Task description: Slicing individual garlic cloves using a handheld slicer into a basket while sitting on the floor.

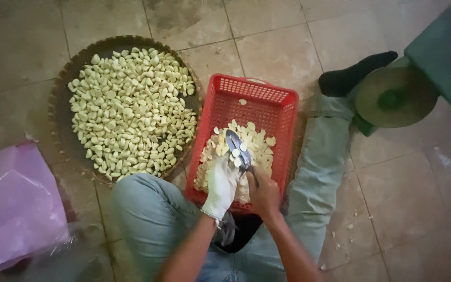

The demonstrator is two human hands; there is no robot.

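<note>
My left hand (220, 185), in a white glove, is closed on a garlic clove over the red plastic basket (283, 112). My right hand (263, 194) grips a knife (234, 144) whose blade points away from me, with garlic slices stuck to it. Sliced garlic (257, 141) lies piled in the basket under both hands. A round woven tray (66, 78) heaped with whole peeled garlic cloves (131, 112) sits to the left of the basket.
I sit on a tiled floor with my jeans-clad legs (317, 167) around the basket. A pink plastic bag (14, 203) lies at the left. A green scale with a round pan (392, 96) stands at the right, by my black sock (356, 73). Garlic bits (348, 225) dot the floor.
</note>
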